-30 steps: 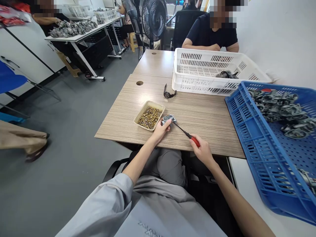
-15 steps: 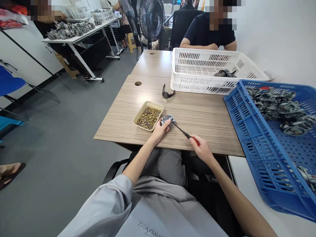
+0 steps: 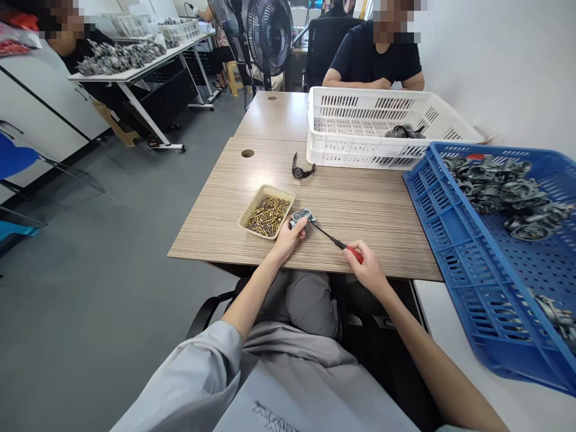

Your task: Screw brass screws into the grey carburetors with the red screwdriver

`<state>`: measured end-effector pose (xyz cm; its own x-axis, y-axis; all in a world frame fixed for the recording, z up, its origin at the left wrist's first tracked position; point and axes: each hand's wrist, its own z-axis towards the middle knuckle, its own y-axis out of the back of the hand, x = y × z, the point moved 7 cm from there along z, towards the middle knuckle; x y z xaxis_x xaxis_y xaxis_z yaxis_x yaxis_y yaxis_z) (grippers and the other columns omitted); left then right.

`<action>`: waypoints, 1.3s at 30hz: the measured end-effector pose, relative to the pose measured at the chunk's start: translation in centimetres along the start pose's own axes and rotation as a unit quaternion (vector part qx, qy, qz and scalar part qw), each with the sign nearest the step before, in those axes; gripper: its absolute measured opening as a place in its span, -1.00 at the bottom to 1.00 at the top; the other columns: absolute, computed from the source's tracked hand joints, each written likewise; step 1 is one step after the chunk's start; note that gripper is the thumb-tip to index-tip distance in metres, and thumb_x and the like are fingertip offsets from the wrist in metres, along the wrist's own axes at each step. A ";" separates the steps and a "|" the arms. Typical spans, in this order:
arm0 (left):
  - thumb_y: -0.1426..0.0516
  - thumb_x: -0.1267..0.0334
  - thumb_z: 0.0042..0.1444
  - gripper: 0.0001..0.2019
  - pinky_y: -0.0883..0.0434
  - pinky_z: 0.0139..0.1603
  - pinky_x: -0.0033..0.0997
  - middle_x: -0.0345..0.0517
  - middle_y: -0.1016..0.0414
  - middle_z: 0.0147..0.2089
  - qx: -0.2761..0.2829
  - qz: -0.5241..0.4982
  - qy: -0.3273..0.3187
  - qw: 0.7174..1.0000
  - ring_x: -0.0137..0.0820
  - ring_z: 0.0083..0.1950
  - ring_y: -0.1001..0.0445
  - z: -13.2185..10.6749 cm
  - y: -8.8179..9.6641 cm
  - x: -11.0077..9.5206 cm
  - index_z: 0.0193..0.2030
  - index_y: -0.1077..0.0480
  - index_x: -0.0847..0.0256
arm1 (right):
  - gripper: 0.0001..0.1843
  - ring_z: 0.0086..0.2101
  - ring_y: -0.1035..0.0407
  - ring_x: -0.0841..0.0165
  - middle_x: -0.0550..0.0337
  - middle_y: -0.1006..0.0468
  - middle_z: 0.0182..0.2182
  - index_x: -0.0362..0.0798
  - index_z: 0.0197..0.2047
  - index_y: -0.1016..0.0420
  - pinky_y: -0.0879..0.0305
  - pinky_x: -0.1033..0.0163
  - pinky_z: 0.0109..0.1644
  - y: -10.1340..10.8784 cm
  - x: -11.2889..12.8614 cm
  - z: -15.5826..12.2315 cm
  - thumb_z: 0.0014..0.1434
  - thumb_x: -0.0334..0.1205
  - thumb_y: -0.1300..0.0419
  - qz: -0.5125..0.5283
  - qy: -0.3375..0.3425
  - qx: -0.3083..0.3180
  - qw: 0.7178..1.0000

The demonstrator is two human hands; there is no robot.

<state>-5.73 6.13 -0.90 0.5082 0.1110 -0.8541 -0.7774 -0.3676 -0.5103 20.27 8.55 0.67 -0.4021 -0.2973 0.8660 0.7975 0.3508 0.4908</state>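
My left hand (image 3: 290,236) is closed around a small grey metal casting (image 3: 302,216) over the table, just right of a cream tray (image 3: 245,223) full of brass-coloured pins (image 3: 269,216). In my right hand (image 3: 366,267) is a screwdriver (image 3: 355,253) with a red and black handle. Its long dark shaft slants up and left, and the tip meets the right side of the casting. Fingers and distance hide the exact contact point. Beyond the tray lies a black wristwatch (image 3: 299,172).
A white plastic crate (image 3: 351,157) with a few dark parts stands at the table's far right. The blue crate (image 3: 454,258) to my right holds several grey metal castings (image 3: 504,180). Across the table sits a person (image 3: 378,60); a fan (image 3: 270,36) stands behind.
The view has shifted slightly, so the whole scene sits a little further left. My right fingers have moved slightly on the screwdriver handle; both hands keep their holds.
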 end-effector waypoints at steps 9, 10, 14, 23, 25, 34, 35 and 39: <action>-0.62 -0.17 -0.13 -0.34 -0.22 -0.46 -0.49 -0.35 -0.42 -0.40 -0.005 0.004 0.007 1.000 -0.60 -0.46 -0.33 -0.2 -0.2 -0.1 -0.18 -0.44 0.21 | -0.66 -0.40 -0.40 0.22 0.24 -0.53 -0.42 0.09 -0.11 -0.43 -0.30 0.11 -0.21 -0.2 0.8 0.1 0.49 0.18 -0.15 -0.017 0.018 0.022 0.999; -0.61 -0.14 -0.09 -0.37 -0.22 -0.45 -0.49 -0.35 -0.42 -0.40 -0.006 0.005 0.009 1.000 -0.59 -0.46 -0.33 -0.2 -0.2 -0.1 -0.17 -0.44 0.21 | -0.69 -0.38 -0.42 0.22 0.24 -0.55 -0.40 0.09 -0.05 -0.42 -0.31 0.10 -0.18 -0.1 0.8 0.1 0.46 0.16 -0.20 -0.021 0.019 0.020 0.999; -0.58 -0.07 0.02 -0.45 -0.21 -0.44 -0.48 -0.33 -0.42 -0.40 -0.011 0.012 0.013 1.000 -0.58 -0.45 -0.33 -0.2 -0.1 -0.1 -0.15 -0.44 0.21 | -0.69 -0.42 -0.37 0.23 0.27 -0.51 -0.42 0.09 -0.07 -0.38 -0.29 0.10 -0.20 0.1 0.8 0.0 0.40 0.14 -0.26 -0.026 0.018 0.010 0.999; -0.59 -0.13 -0.02 -0.40 -0.21 -0.42 -0.46 -0.35 -0.40 -0.44 -0.010 0.025 0.009 1.000 -0.56 -0.45 -0.33 -0.1 0.1 0.1 -0.14 -0.44 0.21 | -0.50 -0.46 -0.23 0.28 0.28 -0.33 -0.51 0.09 -0.32 -0.34 -0.16 0.14 -0.30 -0.3 1.1 0.1 0.57 0.23 -0.02 0.002 0.009 0.042 0.999; -0.60 -0.15 -0.05 -0.38 -0.22 -0.42 -0.46 -0.34 -0.41 -0.43 -0.010 0.025 0.008 1.000 -0.56 -0.45 -0.33 -0.1 0.1 0.1 -0.14 -0.44 0.21 | -0.56 -0.46 -0.25 0.27 0.29 -0.36 -0.50 0.09 -0.22 -0.41 -0.17 0.14 -0.29 -0.2 1.0 0.1 0.54 0.23 -0.06 0.000 0.009 0.040 0.999; -0.60 -0.12 -0.05 -0.40 -0.22 -0.42 -0.48 -0.36 -0.41 -0.43 -0.010 0.023 0.008 1.000 -0.58 -0.45 -0.34 -0.2 -0.1 -0.1 -0.16 -0.44 0.20 | -0.64 -0.47 -0.31 0.27 0.31 -0.45 -0.50 0.10 -0.17 -0.37 -0.20 0.14 -0.30 0.1 0.8 0.0 0.44 0.20 -0.22 -0.019 0.007 0.022 1.000; -0.60 -0.12 -0.05 -0.40 -0.22 -0.42 -0.48 -0.36 -0.41 -0.43 -0.010 0.022 0.008 1.000 -0.58 -0.45 -0.34 -0.2 0.0 -0.1 -0.16 -0.44 0.20 | -0.62 -0.47 -0.29 0.27 0.31 -0.42 -0.51 0.10 -0.21 -0.37 -0.18 0.14 -0.31 0.0 0.8 0.1 0.46 0.22 -0.19 -0.019 0.008 0.019 1.000; -0.59 -0.12 -0.03 -0.41 -0.22 -0.42 -0.47 -0.35 -0.42 -0.42 -0.013 0.023 0.008 1.000 -0.57 -0.45 -0.34 -0.2 0.0 0.0 -0.17 -0.43 0.19 | -0.50 -0.47 -0.29 0.27 0.26 -0.41 -0.52 0.09 -0.31 -0.38 -0.19 0.13 -0.31 -0.2 0.6 0.3 0.52 0.28 -0.08 -0.018 0.008 0.024 1.000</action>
<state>-5.71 5.94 -0.89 0.4775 0.0784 -0.8751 -0.7904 -0.3968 -0.4668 19.78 8.53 1.18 -0.4216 -0.3250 0.8465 0.7601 0.3823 0.5254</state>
